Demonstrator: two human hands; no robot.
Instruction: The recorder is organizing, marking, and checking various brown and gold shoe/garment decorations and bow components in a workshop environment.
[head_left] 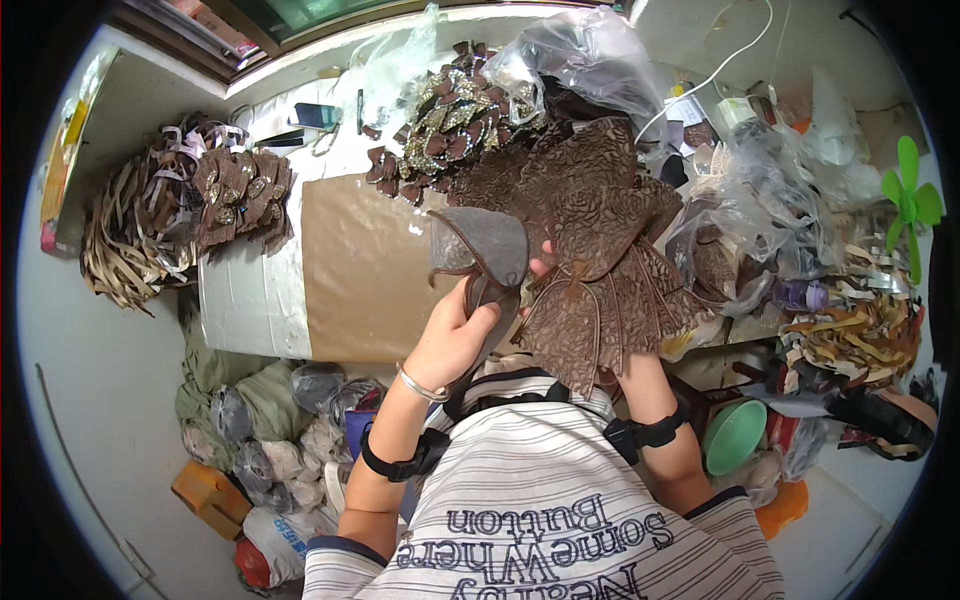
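My left hand (450, 338) is closed round a curved, dark grey-brown shoe upper (490, 243), its thumb pressed on the near side. On the right, a fanned bundle of brown embossed shoe uppers (590, 315) with piped edges covers most of my right hand (640, 370), which holds it from below near the table's front edge. A few fingertips show between the upper and the bundle; I cannot tell which hand they belong to. More brown embossed uppers (590, 170) lie just behind the bundle.
The worktable has a brown-covered panel (370, 290). Glittery brown bow pieces (445, 120) lie at the back, a phone (315, 116) left of them. Straps (150, 215) pile at far left. Plastic bags (750, 220) and a green fan (908, 200) stand right; a green bowl (735, 437) sits lower right.
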